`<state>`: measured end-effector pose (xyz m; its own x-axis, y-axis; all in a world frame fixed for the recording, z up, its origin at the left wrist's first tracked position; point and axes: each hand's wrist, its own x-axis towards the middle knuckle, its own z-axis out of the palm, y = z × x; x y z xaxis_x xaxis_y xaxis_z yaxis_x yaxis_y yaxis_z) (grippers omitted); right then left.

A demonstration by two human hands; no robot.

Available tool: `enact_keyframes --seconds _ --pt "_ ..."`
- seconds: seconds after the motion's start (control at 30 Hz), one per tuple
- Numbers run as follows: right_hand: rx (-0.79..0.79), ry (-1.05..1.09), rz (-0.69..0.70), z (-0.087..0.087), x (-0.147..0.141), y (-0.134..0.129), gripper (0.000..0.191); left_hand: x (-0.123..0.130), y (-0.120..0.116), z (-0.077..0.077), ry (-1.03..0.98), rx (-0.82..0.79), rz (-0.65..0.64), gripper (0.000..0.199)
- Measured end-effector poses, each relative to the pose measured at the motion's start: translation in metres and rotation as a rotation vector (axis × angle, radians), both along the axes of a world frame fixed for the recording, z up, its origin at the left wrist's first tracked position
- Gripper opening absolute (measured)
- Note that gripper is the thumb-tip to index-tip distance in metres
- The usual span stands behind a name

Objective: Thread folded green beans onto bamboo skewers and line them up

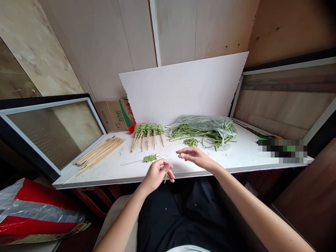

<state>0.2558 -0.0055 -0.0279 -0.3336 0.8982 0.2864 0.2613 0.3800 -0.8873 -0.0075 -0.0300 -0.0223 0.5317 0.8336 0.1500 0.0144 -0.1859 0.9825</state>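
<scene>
My left hand (159,173) is above the table's front edge, its fingers closed on a short green bean piece (165,177) that hangs below them. To its right, my right hand (194,156) is held over the white table with fingers stretched out and nothing in them. Just beyond it lies a small pile of cut bean pieces (191,142). A skewer with a row of bean pieces (149,158) lies on the table behind my left hand. Further back, several filled skewers (148,130) are stacked with their sticks pointing forward.
Bare bamboo skewers (101,153) are spread at the left of the table (126,174). Long beans in a clear plastic bag (204,127) lie at the back right. A cardboard box (114,115) and a white board (183,91) stand behind. Framed glass panels flank both sides.
</scene>
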Motion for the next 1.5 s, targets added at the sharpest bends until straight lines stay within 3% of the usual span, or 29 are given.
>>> enact_keyframes --seconds 0.1,0.2,0.4,0.53,0.67,0.8,1.03,1.3,1.5 --pt "0.122 -0.033 0.092 0.019 -0.030 -0.026 0.048 0.001 0.001 -0.001 -0.023 -0.041 -0.032 0.052" --pt "0.236 -0.065 0.085 0.023 -0.046 -0.041 0.038 0.001 0.001 -0.002 -0.042 -0.063 -0.076 0.051" --pt "0.410 -0.058 0.018 0.020 -0.044 -0.039 0.023 0.002 0.000 -0.002 -0.044 -0.117 -0.086 0.058" --pt "0.476 -0.047 -0.056 0.020 -0.039 -0.033 0.026 0.000 0.000 0.002 -0.024 -0.033 -0.030 0.055" --pt "0.507 -0.004 -0.156 0.019 -0.036 -0.030 0.028 -0.002 0.003 0.005 -0.012 0.061 0.068 0.049" --pt "0.521 -0.044 -0.126 0.019 -0.038 -0.032 0.027 -0.003 0.005 0.002 0.014 0.113 0.133 0.043" --pt "0.638 -0.143 -0.075 0.021 -0.045 -0.036 0.016 0.000 -0.001 0.004 0.062 0.191 0.151 0.039" --pt "0.592 -0.186 -0.030 0.023 -0.049 -0.042 0.018 0.000 -0.006 0.008 0.117 0.287 0.121 0.033" --pt "0.624 -0.169 -0.013 0.025 -0.050 -0.043 0.008 -0.001 -0.005 0.010 0.120 0.288 0.130 0.031"
